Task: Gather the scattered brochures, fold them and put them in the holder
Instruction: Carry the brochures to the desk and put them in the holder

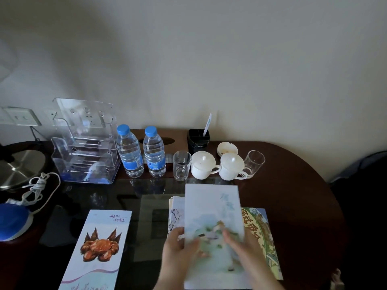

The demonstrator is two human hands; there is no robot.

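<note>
A person's left hand (pixel 180 244) grips the left edge of a pale landscape brochure (pixel 211 210), its thumb curled over the printed face. The right hand (pixel 240 248) lies across the lower right of the same sheet. Its fingers are smeared by motion blur, so I cannot tell whether they pinch the paper or only press on it. The brochure is raised, its top edge tilting towards the cups, above a small stack of brochures (pixel 175 214) whose edges show just to its left. A colourful map-style brochure (pixel 265 237) lies flat, partly hidden beneath its right side. Well apart to the left, a long crab brochure (pixel 98 245) lies flat on the glass-topped dark wooden table (pixel 303 195). The clear acrylic brochure holder (pixel 83 147) stands upright at the rear left of the table, against the wall, just beside two blue-capped water bottles (pixel 129 153). To the right of the bottles runs a row of a drinking glass (pixel 181 165), two white lidded cups (pixel 204 166) and a second glass (pixel 254 162). Behind the row are a black pen pot (pixel 198 141) and a white dish (pixel 227 148). At the far left are a steel lid (pixel 18 166), a bundled white cord (pixel 37 187) and a blue object (pixel 12 222).
</note>
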